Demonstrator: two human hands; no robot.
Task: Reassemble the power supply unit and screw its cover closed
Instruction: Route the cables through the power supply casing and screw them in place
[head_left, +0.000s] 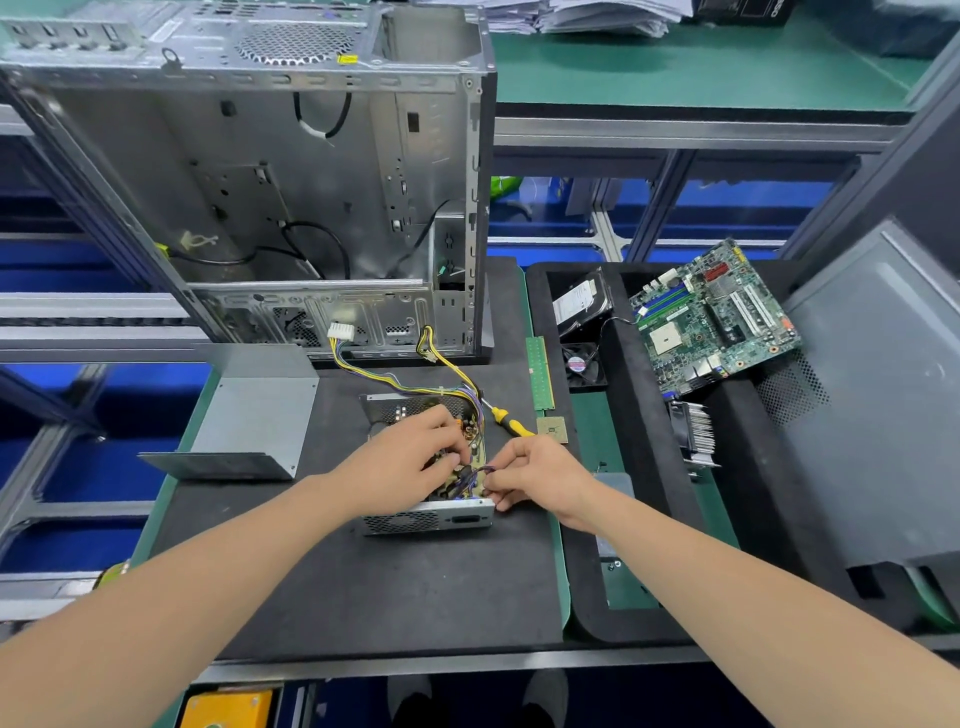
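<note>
The power supply unit (427, 519) sits open on the black mat (363, 582) of the counter, near its middle, with its vented end facing the person and its circuit board exposed. Its cover (254, 410), a bent grey metal sheet, lies apart on the mat to the left. The left hand (410, 452) reaches down into the open unit with its fingers bent among the board's parts; I cannot tell whether they grip anything. The right hand (535, 473) is at the unit's near right corner, thumb and fingertips pinched together on a loop of dark wires (480, 470) that rises from the board. A bundle of yellow and purple cables (395, 384) runs from the unit's far side to a white connector (340, 331) lying against the foot of the bare computer case (260, 182), which stands upright at the back of the mat. A yellow-handled screwdriver (506, 420) lies just beyond the right hand, beside a green memory stick (540, 374) and a small square processor chip (551, 430). Further right, a foam tray (639, 415) holds a hard drive (579, 301), a small fan (584, 364), a motherboard (711, 317) and a finned heatsink (693, 431).
</note>
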